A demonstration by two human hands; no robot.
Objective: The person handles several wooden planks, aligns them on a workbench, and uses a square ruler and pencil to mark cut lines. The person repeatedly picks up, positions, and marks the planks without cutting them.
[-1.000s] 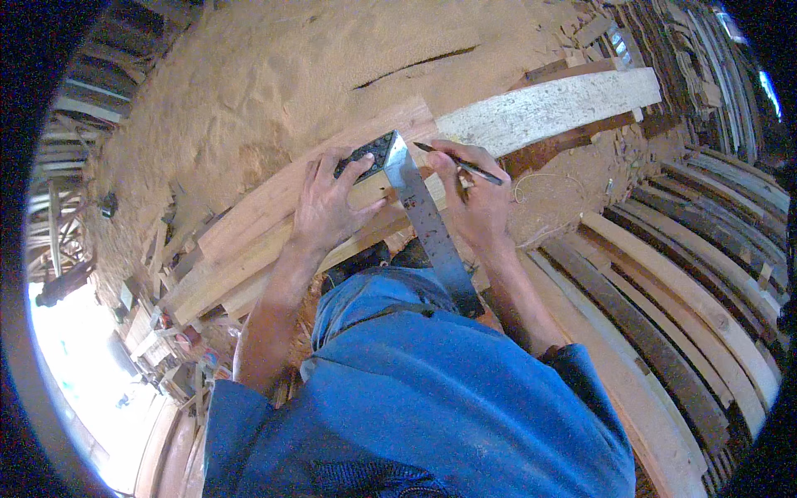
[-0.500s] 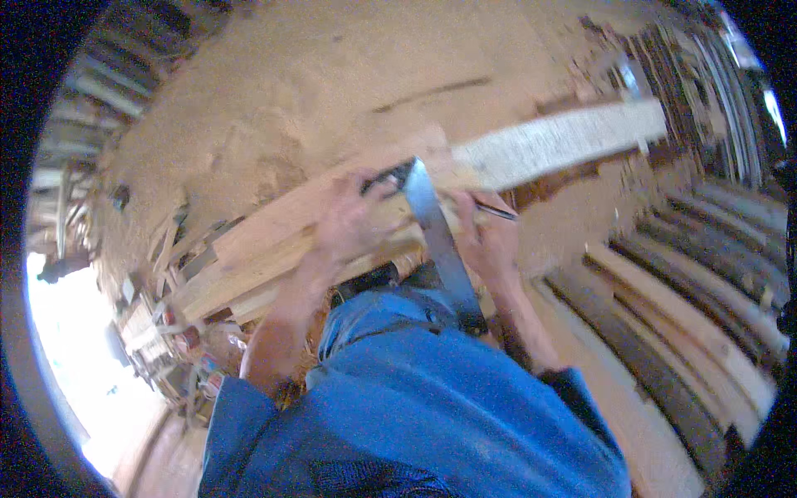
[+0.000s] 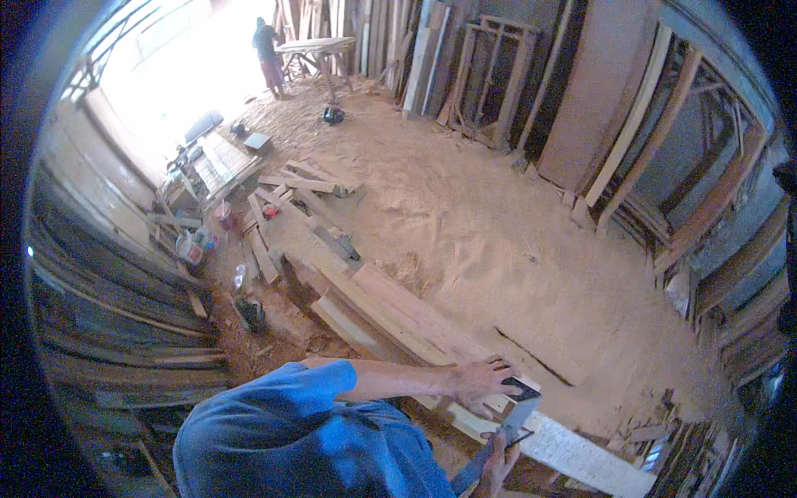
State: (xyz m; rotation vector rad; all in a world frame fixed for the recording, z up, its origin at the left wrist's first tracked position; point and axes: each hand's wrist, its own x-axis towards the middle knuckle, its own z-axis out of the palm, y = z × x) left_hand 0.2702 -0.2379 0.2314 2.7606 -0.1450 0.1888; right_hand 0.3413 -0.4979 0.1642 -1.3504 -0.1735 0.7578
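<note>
A try square with a dark stock and a wide metal blade [image 3: 519, 409] lies across the end of a long wooden plank [image 3: 407, 314]. At its stock is my left hand [image 3: 480, 383], fingers curled onto it and pressing it against the wood. My right hand [image 3: 496, 463] is beside the blade, on the near side, closed around a thin dark pencil [image 3: 523, 436]. The blade runs back toward my blue shirt, and its lower part is partly hidden by the right hand. A pale whitish board [image 3: 585, 456] extends to the right from under the square.
Sawdust covers the floor [image 3: 465, 249]. Loose offcuts [image 3: 303, 187] lie beyond the plank's far end, near a bucket [image 3: 222, 216]. Timber and frames [image 3: 494, 79] lean along the far wall. A person [image 3: 266, 58] stands by a distant workbench [image 3: 320, 48].
My view has swung up and left, bringing the workshop, the doorway and the distant person into sight. Both hands are still at the square, the right still with the pencil.
</note>
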